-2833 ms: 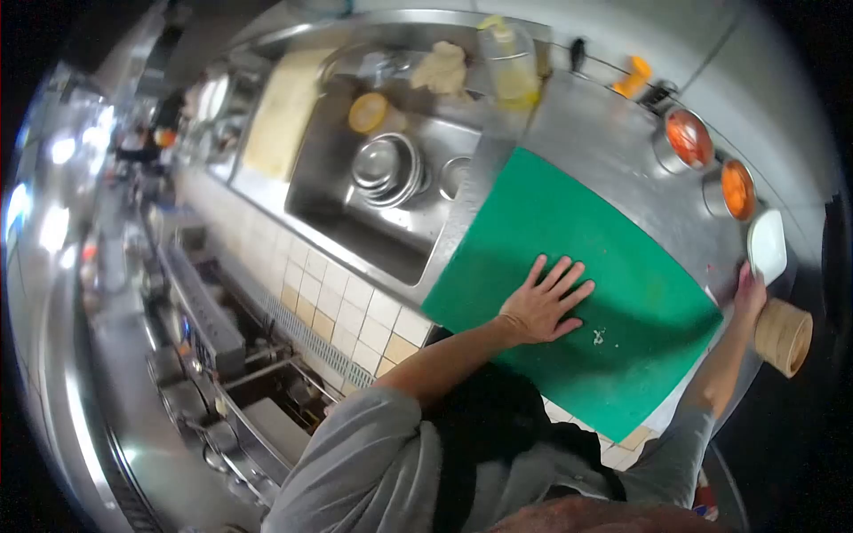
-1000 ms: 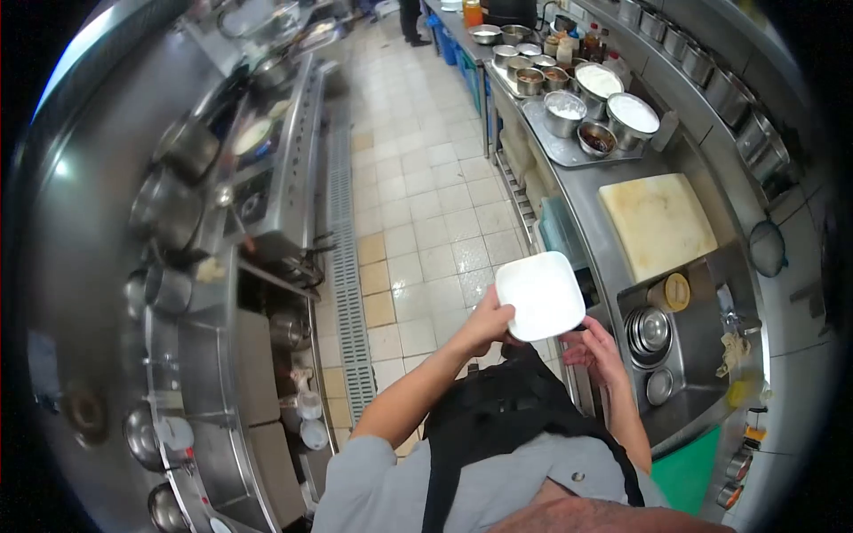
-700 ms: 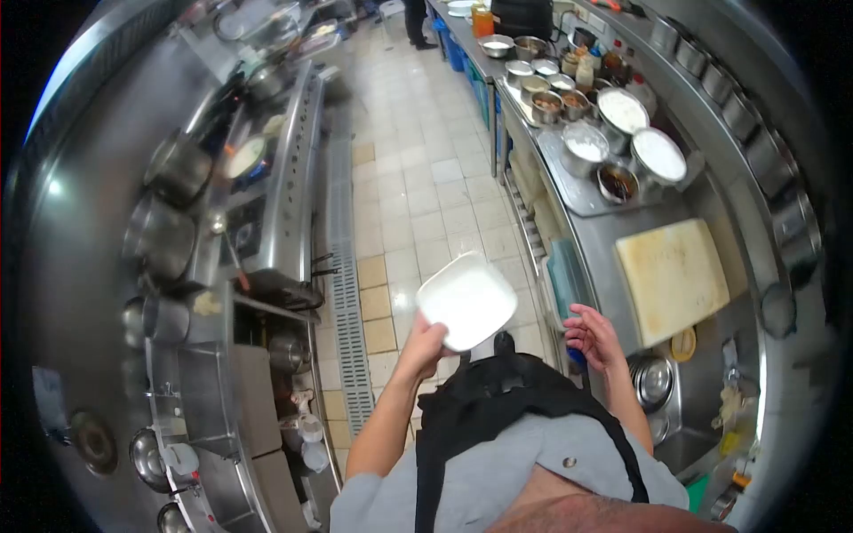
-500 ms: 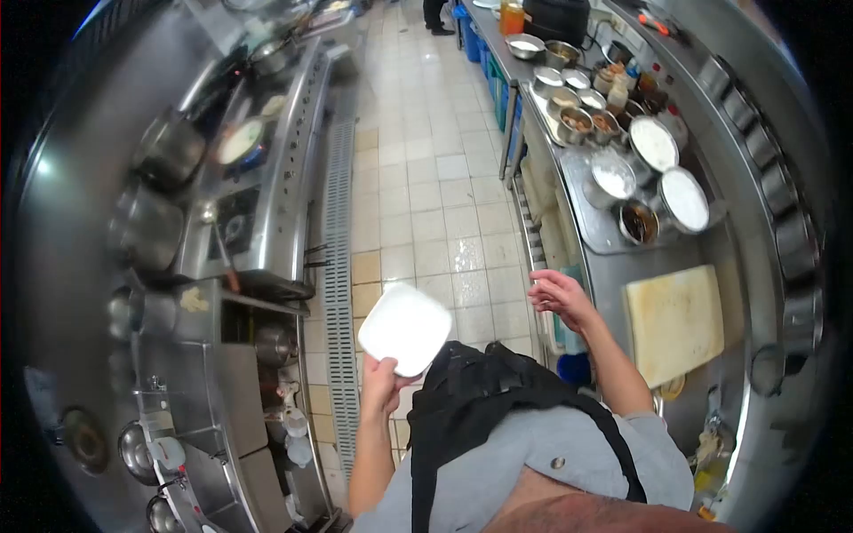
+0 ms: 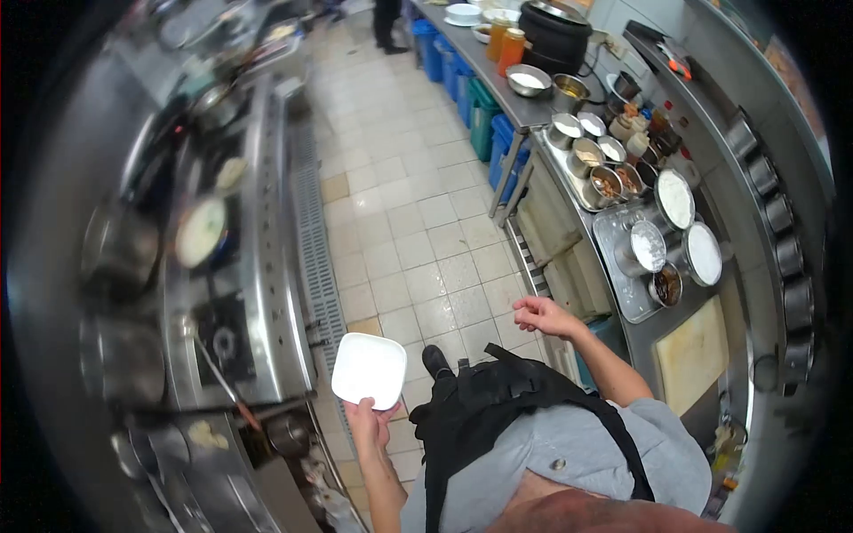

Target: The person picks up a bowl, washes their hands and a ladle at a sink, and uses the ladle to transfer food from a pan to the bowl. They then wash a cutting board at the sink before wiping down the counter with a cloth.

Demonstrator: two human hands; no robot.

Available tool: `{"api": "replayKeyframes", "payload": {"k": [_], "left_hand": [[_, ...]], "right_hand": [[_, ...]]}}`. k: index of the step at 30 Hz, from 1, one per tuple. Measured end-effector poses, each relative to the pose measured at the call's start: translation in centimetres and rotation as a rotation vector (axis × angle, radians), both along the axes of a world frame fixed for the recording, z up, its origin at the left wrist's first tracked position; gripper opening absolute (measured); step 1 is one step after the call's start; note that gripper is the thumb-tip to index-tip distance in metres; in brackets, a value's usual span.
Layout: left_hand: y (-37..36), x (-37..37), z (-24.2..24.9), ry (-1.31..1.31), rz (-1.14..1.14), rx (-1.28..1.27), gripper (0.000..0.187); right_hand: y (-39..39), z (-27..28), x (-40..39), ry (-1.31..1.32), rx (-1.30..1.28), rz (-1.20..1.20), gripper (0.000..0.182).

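Note:
A square white plate (image 5: 370,371) is in my left hand (image 5: 367,421), which grips its near edge with the thumb on top, over the tiled floor. Out to the right, my right hand (image 5: 544,316) hangs in the air with its fingers loosely curled and partly apart, holding nothing. It is nearest to the steel counter with the pale cutting board (image 5: 691,355). On the stove at the left sits a pan with white contents (image 5: 202,232).
A ladle (image 5: 213,362) lies across the stove's front burner. Metal pots (image 5: 641,248) of powder and sauce stand on a tray (image 5: 636,304) at the right. Blue bins (image 5: 426,50) line the right side of the aisle. Farther off stands a person in dark trousers (image 5: 386,22).
The view has shifted forward along the aisle and turned. The plate in my left hand sits lower and further left. My right hand's fingers are more curled. A shoe now shows below me.

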State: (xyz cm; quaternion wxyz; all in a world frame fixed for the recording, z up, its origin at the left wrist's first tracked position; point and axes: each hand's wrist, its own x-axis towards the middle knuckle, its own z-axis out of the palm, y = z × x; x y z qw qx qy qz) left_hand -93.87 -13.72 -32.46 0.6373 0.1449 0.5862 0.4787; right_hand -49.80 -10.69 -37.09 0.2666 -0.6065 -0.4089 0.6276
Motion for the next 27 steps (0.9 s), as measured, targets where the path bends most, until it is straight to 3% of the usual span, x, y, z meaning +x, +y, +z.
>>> {"api": "replayKeyframes", "payload": {"k": [2, 5, 10, 17, 20, 25, 27], "left_hand": [[5.9, -0.7, 0.3, -0.009, -0.091, 0.017, 0.065], [15.0, 0.4, 1.6, 0.002, -0.215, 0.058, 0.064], [27.5, 5.6, 2.2, -0.085, -0.388, 0.059, 0.062], [40.4, 12.2, 2.4, -0.138, -0.408, 0.051, 0.057], [43.5, 12.5, 3.3, -0.101, -0.329, 0.033, 0.059], [48.2, 11.3, 2.6, -0.088, -0.051, 0.005, 0.059], [50.2, 10.6, 1.8, -0.074, -0.001, -0.026, 0.06]], "right_hand": [[1.8, 1.2, 0.9, -0.029, 0.031, -0.069, 0.041], [4.0, 3.1, 1.2, 0.019, 0.026, -0.423, 0.037], [5.3, 0.7, 2.8, 0.126, -0.031, -0.693, 0.032], [11.5, -5.3, 7.2, 0.438, -0.061, -1.2, 0.022], [21.0, -6.3, 10.1, 0.387, -0.176, -1.069, 0.021], [43.8, -7.1, 14.3, 0.171, 0.063, -0.509, 0.021], [52.2, -3.8, 13.8, 0.21, 0.156, -0.51, 0.023]]}}
